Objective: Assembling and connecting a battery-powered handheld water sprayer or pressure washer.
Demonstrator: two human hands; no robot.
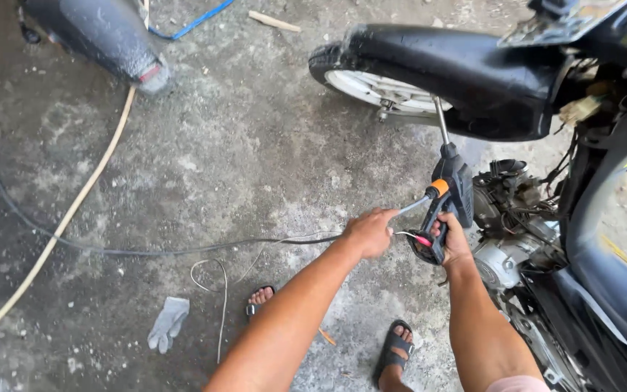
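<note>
My right hand (pixel 453 239) grips the handle of a black spray gun (pixel 450 190) with an orange collar and a metal lance pointing up toward the black front fender (pixel 466 72) of a motorcycle. My left hand (pixel 369 232) is closed on the hose fitting at the gun's rear, where a thin grey hose (pixel 183 250) runs off to the left across the concrete. The motorcycle's engine (pixel 506 218) sits just right of the gun, with its front wheel (pixel 371 83) above.
A grey work glove (pixel 167 323) and a loop of thin wire (pixel 212 279) lie on the wet concrete. A tan hose (pixel 67 218) and a blue hose (pixel 194 22) cross the floor at left. A dark cylinder (pixel 103 33) lies top left. My sandalled feet (pixel 393 352) stand below.
</note>
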